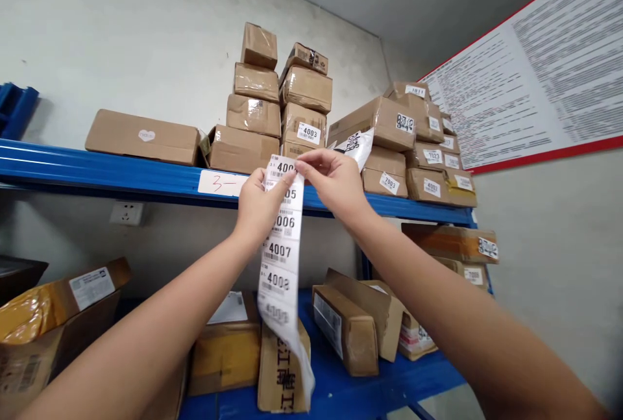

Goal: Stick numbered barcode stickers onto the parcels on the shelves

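Observation:
A long strip of numbered barcode labels [280,251] hangs down in front of the blue shelf, its lower end curling. Near its top, my left hand [263,202] grips the strip between thumb and fingers. My right hand [333,180] pinches the upper right corner of the top label, whose last digit is partly covered by fingers. Lower labels on the strip read 4007 and 4008. Just behind the hands stands a stack of cardboard boxes, one box [292,123] bearing a label 4003.
The blue upper shelf [97,167] carries several cartons, with more labelled boxes [431,186] at its right end. On the lower shelf [389,387] lie further boxes, including an upright-looking carton [345,329]. A red-edged notice board [535,63] hangs on the right wall.

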Available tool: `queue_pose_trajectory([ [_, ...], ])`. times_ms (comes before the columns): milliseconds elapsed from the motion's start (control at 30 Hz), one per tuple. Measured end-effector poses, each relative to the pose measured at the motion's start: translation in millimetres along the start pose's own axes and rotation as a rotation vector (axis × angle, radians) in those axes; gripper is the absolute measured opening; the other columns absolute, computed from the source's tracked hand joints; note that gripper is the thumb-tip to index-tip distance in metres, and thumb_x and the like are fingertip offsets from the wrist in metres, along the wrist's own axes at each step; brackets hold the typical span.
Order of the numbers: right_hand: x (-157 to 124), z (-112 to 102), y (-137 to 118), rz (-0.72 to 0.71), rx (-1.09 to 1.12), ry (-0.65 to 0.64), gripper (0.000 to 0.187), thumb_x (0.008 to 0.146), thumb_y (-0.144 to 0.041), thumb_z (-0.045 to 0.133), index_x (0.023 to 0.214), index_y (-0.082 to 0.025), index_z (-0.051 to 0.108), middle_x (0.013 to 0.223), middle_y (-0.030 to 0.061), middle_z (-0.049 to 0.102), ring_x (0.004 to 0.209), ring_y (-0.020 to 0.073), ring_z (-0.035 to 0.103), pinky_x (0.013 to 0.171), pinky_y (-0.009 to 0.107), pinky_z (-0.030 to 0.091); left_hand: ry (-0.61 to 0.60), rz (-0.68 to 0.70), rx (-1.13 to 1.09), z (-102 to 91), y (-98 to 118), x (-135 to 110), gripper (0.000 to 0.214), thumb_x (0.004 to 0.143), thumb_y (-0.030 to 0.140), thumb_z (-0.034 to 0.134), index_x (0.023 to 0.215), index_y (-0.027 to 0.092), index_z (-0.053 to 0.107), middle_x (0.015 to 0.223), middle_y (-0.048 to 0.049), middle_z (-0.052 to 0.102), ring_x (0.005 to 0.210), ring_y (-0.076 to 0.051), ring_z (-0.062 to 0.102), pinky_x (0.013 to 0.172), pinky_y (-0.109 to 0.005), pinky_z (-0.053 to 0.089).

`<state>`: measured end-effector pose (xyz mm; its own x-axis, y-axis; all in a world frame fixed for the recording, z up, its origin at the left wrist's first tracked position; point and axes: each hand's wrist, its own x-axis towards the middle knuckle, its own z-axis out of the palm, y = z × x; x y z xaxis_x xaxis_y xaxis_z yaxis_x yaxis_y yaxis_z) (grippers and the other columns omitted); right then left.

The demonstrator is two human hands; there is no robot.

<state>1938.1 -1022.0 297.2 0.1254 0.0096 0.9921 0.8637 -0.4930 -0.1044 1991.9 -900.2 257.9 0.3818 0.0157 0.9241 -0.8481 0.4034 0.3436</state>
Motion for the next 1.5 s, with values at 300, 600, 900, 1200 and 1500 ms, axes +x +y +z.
queue_pose_trajectory([
  [300,169,-31,37,-0.231,-0.515,0.400,0.004,0.082,-0.025,0.061,0.082,-0.021,0.061,0.081,0.0052,0.065,0.081,0.0197,0.061,0.083,0.038,0.047,-0.090,-0.078,0.038,-8.9,1,10,0.028,0.078,0.044,0.068,0.079,0.018,0.057,0.073,-0.0016,0.067,0.061,-0.011,0.060,0.055,-0.022,0.046],
  [600,186,-37,49,-0.256,-0.793,0.387,0.041,0.073,-0.027,0.074,0.108,-0.023,0.054,0.115,0.0132,0.056,0.108,0.0318,0.051,0.092,0.047,0.040,-0.139,-0.032,0.013,-19.0,5,7,0.026,0.080,0.044,0.067,0.084,0.019,0.058,0.077,-0.0028,0.068,0.063,-0.013,0.062,0.055,-0.023,0.047],
  [900,118,-30,15,-0.170,-0.488,0.148,0.036,0.084,-0.054,0.059,0.102,-0.022,0.061,0.104,0.0085,0.063,0.103,0.0251,0.058,0.084,0.042,0.049,-0.094,0.077,0.078,-23.7,12,13,0.031,0.086,0.045,0.058,0.072,0.017,0.061,0.065,-0.0013,0.062,0.057,-0.012,0.054,0.049,-0.022,0.041],
  [1200,14,5,-8,0.021,0.052,-0.076,0.042,0.065,-0.054,0.077,0.088,-0.022,0.061,0.087,0.0034,0.068,0.080,0.0185,0.065,0.069,0.034,0.056,-0.064,0.102,0.094,-13.6,17,28,0.023,0.080,0.038,0.066,0.074,0.016,0.063,0.065,-0.0015,0.062,0.057,-0.012,0.052,0.050,-0.022,0.037],
  [1500,42,3,1,0.079,0.034,-0.034,0.040,0.063,-0.047,0.079,0.085,-0.021,0.060,0.080,0.0021,0.064,0.076,0.0163,0.062,0.069,0.034,0.056,-0.017,0.404,0.512,-29.1,11,47,0.041,0.085,0.047,0.058,0.058,0.019,0.046,0.054,0.0024,0.048,0.052,-0.011,0.039,0.050,-0.025,0.025],
])
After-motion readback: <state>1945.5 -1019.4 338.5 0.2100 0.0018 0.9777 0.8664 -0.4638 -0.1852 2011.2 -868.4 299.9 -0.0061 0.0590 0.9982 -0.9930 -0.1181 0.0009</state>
